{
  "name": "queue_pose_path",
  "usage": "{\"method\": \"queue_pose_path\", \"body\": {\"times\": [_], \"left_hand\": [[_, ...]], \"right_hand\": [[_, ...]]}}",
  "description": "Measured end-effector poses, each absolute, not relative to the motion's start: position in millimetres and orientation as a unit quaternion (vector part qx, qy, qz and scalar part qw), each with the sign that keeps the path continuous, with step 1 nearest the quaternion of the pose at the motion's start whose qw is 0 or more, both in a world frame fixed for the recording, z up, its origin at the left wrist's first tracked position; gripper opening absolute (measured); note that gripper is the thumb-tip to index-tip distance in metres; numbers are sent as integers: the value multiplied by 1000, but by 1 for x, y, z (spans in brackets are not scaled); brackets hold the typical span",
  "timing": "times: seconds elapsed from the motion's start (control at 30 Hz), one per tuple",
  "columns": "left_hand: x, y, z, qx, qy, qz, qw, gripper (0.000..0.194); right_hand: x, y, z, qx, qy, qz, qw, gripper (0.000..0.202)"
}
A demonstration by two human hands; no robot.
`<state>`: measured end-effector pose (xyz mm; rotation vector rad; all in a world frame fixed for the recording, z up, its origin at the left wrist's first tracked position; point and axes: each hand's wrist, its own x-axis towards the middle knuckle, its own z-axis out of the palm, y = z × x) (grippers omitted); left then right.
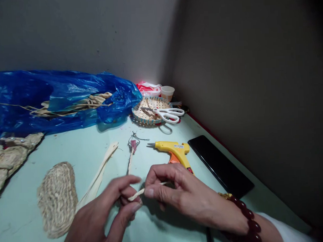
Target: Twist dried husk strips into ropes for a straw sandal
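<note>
Between my two hands runs a thin, pale twisted cord (136,195) that looks like plant fibre. My left hand (111,205) has its fingers curled round the cord's near end, with thumb and fingertips close together. The thumb and forefinger of my right hand (169,188) pinch the same cord a little further along. Just beyond my left hand, a braided strand (130,161) reaches up to a metal clip (133,145) on the table. A woven oval fibre piece (58,200) and a flat pale husk strip (97,179) lie to the left.
A yellow glue gun (176,148) lies beyond my right hand, with a black phone-like slab (219,165) to its right. White-handled scissors (169,114) rest on a shallow woven basket (147,118). Behind are a paper cup (167,93) and a blue plastic bag (76,82) holding dry fibre.
</note>
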<state>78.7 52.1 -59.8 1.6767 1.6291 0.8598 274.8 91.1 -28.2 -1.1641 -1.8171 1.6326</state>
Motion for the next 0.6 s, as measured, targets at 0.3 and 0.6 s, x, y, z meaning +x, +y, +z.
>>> {"method": "queue_pose_path", "body": {"times": [0.3,0.6], "left_hand": [[76,52,-60,623,633,323,327,20],[80,59,-49,543,631,361,421,21]], "right_hand": [[267,78,-33,-422,-673,569,210,18],[282,94,-20,-380,-655,636,150,38]]}}
